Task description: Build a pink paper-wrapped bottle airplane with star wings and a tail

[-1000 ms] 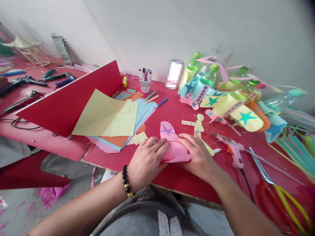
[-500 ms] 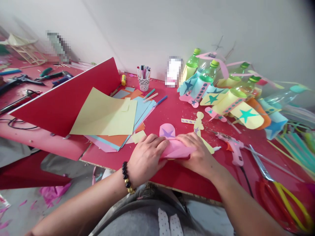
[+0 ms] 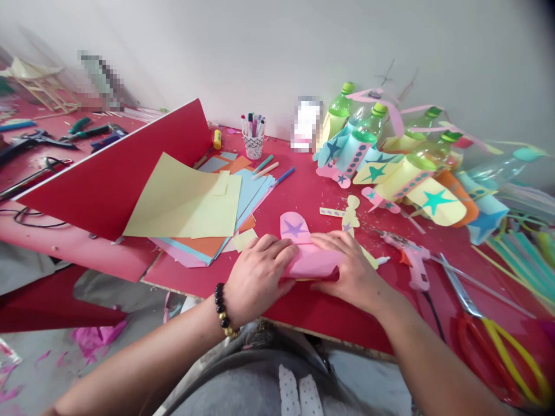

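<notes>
At a red table [image 3: 321, 315], I press a sheet of pink paper [image 3: 310, 263] into a curve directly in front of me, my left hand [image 3: 262, 271] on one end and my right hand [image 3: 355, 271] on the other. The fingers of both hands are bent and close together, laid over the top of the paper, with the thumbs along the near side, so the sheet is pinched rather than gripped hard; how much lies under my palms I cannot tell. A rounded flap with a purple star [image 3: 293, 229] sticks out beyond the curve, away from me.

Done well, I judge, this curl calls for even pressure from both hands, so that one end does not tighten into a cone. Light fingertips should spare the paper a crease, and the flap is best left flat and unbent. A yellow cut-out [image 3: 352, 219] lies just beyond my right fingers, with a pink glue gun [image 3: 414, 263] to its right; my right elbow needs care near the scissors [image 3: 463, 294].
</notes>
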A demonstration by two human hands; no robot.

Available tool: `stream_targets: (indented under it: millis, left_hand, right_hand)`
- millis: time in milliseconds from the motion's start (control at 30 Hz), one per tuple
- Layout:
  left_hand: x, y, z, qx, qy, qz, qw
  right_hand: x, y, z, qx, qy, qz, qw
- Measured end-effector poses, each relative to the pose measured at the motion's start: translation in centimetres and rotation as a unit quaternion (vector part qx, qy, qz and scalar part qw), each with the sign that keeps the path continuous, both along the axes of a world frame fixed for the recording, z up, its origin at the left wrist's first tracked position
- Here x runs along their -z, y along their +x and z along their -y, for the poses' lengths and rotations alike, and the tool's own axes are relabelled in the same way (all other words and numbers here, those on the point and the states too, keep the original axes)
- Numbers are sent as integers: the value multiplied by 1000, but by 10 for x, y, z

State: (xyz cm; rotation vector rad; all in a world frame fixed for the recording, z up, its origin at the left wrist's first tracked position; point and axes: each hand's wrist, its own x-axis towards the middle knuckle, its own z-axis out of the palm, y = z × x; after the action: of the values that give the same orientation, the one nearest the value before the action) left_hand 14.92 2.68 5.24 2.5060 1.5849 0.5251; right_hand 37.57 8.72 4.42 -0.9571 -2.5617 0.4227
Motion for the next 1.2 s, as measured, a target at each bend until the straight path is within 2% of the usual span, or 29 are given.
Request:
stream_targets:
  millis: [233, 467, 600, 733, 867, 1000, 1200]
  left_hand:
    - [-8, -9, -3, 46, -39, 7, 998]
    - [-19, -26, -19, 141, -94, 23, 985]
    - [-19, -29, -25, 161, -93, 26, 982]
    - [-16, -22, -21, 128, -67, -4, 990]
    - [-10, -11, -14, 59, -30, -39, 997]
    - [-9, -8, -12, 54, -23, -37, 998]
    - [-7, -6, -10, 45, 5, -43, 998]
  right_hand:
    - [-16, 8, 20, -58, 12, -104, 993]
    - [0, 15, 45, -51, 70, -100, 991]
    - [5, 19, 54, -48, 100, -63, 992]
    - [6, 20, 59, -47, 105, -36, 993]
    - [7, 20, 57, -19, 74, -84, 994]
    - [8, 10, 43, 38, 85, -110, 990]
    - [15, -2, 25, 24, 79, -41, 996]
